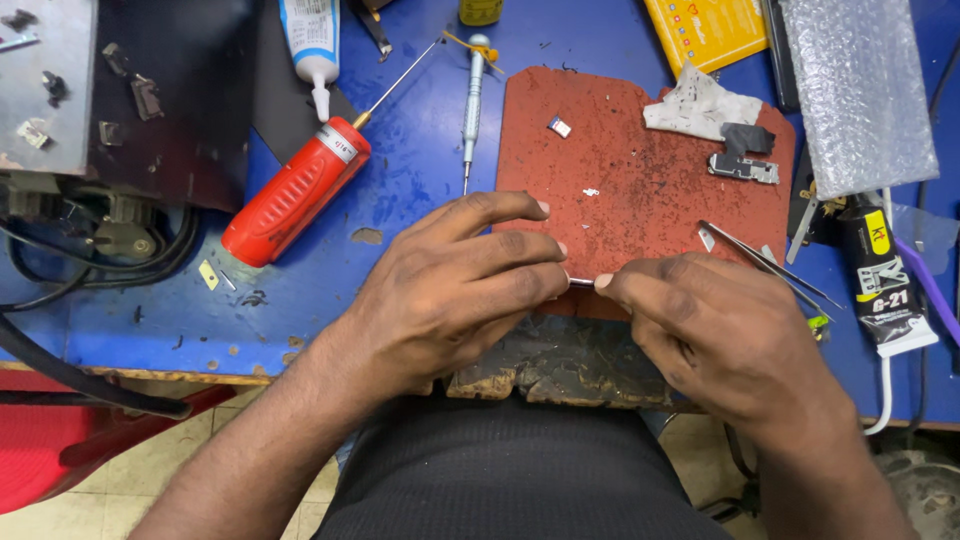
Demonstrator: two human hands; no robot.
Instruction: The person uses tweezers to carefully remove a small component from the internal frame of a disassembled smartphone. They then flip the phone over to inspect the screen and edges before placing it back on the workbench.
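1. The small metal part point(582, 283) sits between my two hands, pinched at the near edge of the red work mat point(620, 150), just above the worn front edge of the desk point(420, 170). Only a short silvery sliver shows; I cannot tell what kind of piece it is.
2. My left hand point(455, 290) has its grip pressed together on one end of the part, thumb and fingertips closed, the other fingers fanned across the mat's near-left corner.
3. My right hand point(720, 335) pinches the other end, fingertip against thumb, the knuckles curled toward me.
4. I judge this to be a fine handling step: holding the piece steady between both grips, perhaps aligning or pulling it. Anything further would call for a light, even pinch so the piece neither bends nor slips.
5. Just beside my right hand lie the tweezers point(765, 262), tips pointing up-left on the mat.
6. Farther up the mat are a tiny chip point(559, 126), a dark metal bracket point(745, 165) and a crumpled grey scrap point(700, 105).
7. Left of the mat, on the blue desk, lie a slim screwdriver point(472, 100) and a red-handled tool point(295, 190); a black glue tube point(882, 280) lies to the right.
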